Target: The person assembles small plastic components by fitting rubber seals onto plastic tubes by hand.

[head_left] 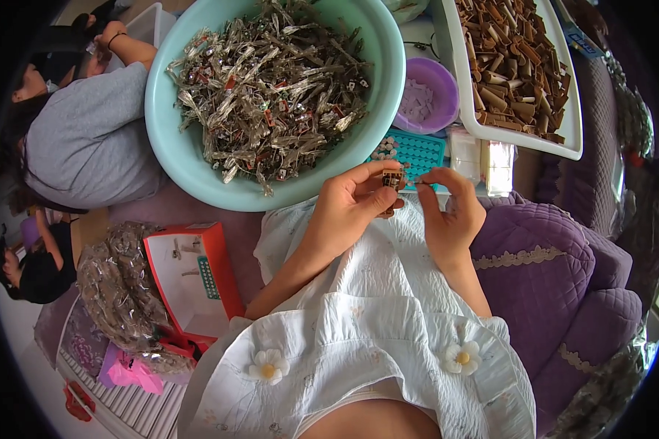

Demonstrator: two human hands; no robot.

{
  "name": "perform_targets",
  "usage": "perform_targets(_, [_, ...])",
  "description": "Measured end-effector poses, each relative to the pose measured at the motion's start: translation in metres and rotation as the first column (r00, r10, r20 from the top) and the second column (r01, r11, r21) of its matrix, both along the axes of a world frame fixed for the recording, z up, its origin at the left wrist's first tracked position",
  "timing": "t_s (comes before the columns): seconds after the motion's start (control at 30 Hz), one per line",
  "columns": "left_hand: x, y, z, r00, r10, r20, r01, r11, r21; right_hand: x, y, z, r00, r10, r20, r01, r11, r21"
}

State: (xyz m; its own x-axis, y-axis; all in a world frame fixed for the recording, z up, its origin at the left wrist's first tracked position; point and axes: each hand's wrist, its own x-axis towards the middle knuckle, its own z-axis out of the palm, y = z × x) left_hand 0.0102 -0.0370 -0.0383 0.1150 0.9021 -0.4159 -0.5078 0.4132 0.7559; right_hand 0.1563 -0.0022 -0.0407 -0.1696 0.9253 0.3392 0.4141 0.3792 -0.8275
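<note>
My left hand (350, 208) is closed round a small brown-and-gold patterned piece (392, 180), held upright between thumb and fingers above my lap. Just to its right, my right hand (452, 212) pinches thumb and forefinger together. Whatever sits in that pinch is too small to name. Behind both hands lies a teal tray (425, 150) with rows of small hollows. Several small pale pinkish pieces (385, 148) rest on its left part, and my hands partly cover its near edge.
A large mint-green basin (157, 124) holds many clear-wrapped bundles. Beyond the tray are a purple bowl (450, 95) of pale pieces and a white bin (575, 139) of brown curled pieces. An open red-and-white box (198, 304) lies left. Another person in a grey shirt (95, 135) sits nearby.
</note>
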Motion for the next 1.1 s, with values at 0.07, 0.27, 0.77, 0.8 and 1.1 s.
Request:
perform_targets(0.07, [0.003,0.000,0.006,1.000,0.006,-0.028,-0.006,1.000,0.004,-0.006,0.002,0.009,0.997,0.065,0.042,-0.068,0.996,0.053])
perform_targets(0.27, [0.009,0.003,0.008,0.993,0.009,-0.115,-0.006,1.000,0.030,-0.003,0.007,0.017,0.984,0.162,0.074,-0.163,0.987,0.003])
perform_targets(0.77, [0.018,0.020,0.014,0.930,-0.260,-0.258,0.299,0.946,0.127,0.026,0.089,0.064,0.642,0.733,0.226,-0.526,0.635,-0.566])
perform_targets(0.8, [0.014,0.022,0.022,0.959,-0.242,-0.144,0.261,0.957,0.128,0.033,0.097,0.058,0.659,0.741,0.127,-0.593,0.616,-0.519])
perform_targets(1.1, [-0.021,0.030,0.013,0.911,0.016,0.412,-0.037,0.998,0.045,0.139,0.225,0.010,0.796,-0.294,0.530,0.283,0.953,0.105])
